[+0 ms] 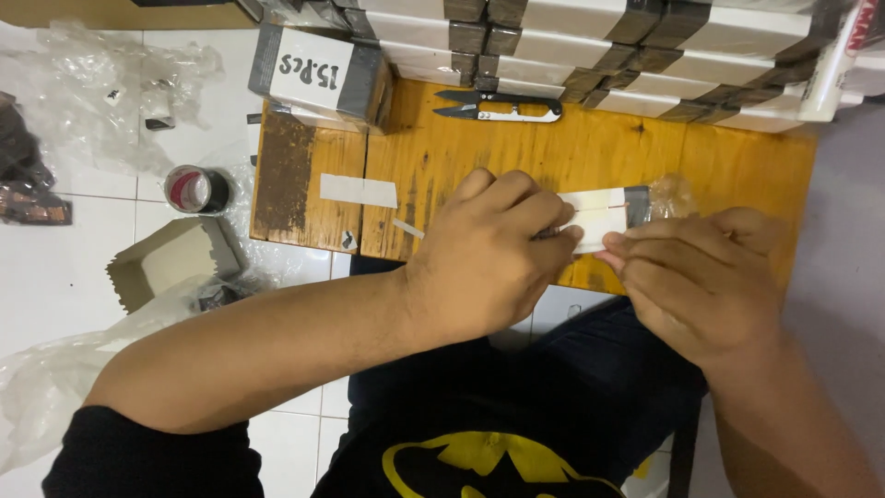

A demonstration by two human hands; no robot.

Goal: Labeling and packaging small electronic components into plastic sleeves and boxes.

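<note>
A small white box (599, 214) with a dark taped end lies on the wooden board (516, 152), partly in clear plastic wrap (671, 194). My left hand (489, 254) is closed over the box's left end. My right hand (701, 277) pinches its lower right edge with fingertips. Most of the box is hidden under my fingers.
Black-handled thread snips (502, 106) lie on the board's far side. Stacked white boxes with dark tape (627, 46) line the far edge, one labelled box (318, 74) at the left. A paper strip (358, 190) is on the board. A tape roll (195, 189), open carton (175, 258) and plastic bags (101, 92) sit on the tiled floor.
</note>
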